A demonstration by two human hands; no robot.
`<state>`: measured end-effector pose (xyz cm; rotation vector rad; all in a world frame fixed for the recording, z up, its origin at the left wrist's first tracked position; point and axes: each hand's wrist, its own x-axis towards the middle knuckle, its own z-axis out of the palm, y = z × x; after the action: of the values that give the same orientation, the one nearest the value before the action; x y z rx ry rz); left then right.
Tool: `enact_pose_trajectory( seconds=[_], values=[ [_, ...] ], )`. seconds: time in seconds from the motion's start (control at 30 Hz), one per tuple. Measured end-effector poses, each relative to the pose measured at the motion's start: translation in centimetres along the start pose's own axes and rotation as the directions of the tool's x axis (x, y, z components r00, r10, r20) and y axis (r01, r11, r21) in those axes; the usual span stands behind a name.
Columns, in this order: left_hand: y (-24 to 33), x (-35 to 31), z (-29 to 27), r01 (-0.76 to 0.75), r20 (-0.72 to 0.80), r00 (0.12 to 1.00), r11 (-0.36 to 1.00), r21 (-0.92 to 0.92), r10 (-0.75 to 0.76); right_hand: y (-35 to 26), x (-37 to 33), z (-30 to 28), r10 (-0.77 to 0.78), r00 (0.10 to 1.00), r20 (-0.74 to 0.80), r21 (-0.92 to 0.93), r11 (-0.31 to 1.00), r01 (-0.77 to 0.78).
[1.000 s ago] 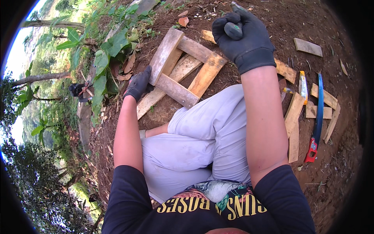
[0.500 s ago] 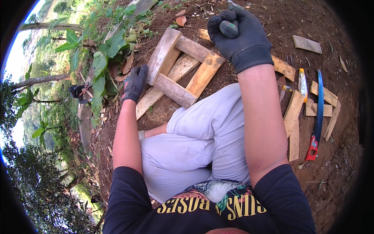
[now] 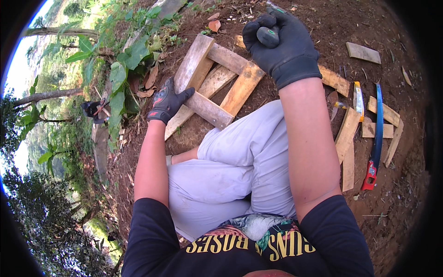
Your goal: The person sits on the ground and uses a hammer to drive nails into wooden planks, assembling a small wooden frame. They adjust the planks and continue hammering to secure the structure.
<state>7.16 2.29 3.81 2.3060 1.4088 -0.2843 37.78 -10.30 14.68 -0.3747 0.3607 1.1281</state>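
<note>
Legs: we sit on bare soil with our pale trousers [image 3: 240, 171] folded beneath us, knees toward the woodwork.
Left hand [image 3: 165, 102]: gloved in black, fingers spread and pressed against the near left side of the wooden frame [image 3: 217, 83]; it braces the frame rather than clenching on it.
Right hand [image 3: 282, 44]: gloved in black and raised above the frame's far right corner, fist clenched around a dark tool handle [image 3: 268, 36]; we cannot see the tool's head.
Frame: rough planks nailed into a rectangle with a slat crossing it, lying flat on the dirt just past our knees.
Right side: loose wood offcuts [image 3: 347, 138] and a blue-bladed handsaw [image 3: 376, 134] with a red handle lie on the ground, well apart from the frame.
Far left: broad green leaves [image 3: 122, 69] edge the slope.
</note>
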Motion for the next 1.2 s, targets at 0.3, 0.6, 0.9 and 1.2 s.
enact_pose_trajectory(
  seconds=[0.3,0.6,0.9,1.2],
  values=[
    [0.0,0.2,0.1,0.035,0.023,0.999,0.999,-0.015,-0.035,0.4,-0.2,0.2,0.022,1.0,-0.01,-0.012,1.0,-0.022],
    [0.9,0.1,-0.7,0.071,0.034,0.997,0.997,0.0,-0.071,0.6,-0.9,0.9,0.001,1.0,-0.023,-0.048,0.999,-0.002],
    [0.6,0.2,-1.8,0.119,0.055,0.991,0.993,0.003,-0.119,0.4,-0.3,0.0,0.031,0.999,0.015,-0.018,0.999,-0.031],
    [-0.4,0.5,0.2,0.113,-0.057,0.992,0.993,-0.031,-0.115,0.2,-0.5,0.2,0.043,0.999,0.005,-0.01,0.999,-0.043]
  ],
)
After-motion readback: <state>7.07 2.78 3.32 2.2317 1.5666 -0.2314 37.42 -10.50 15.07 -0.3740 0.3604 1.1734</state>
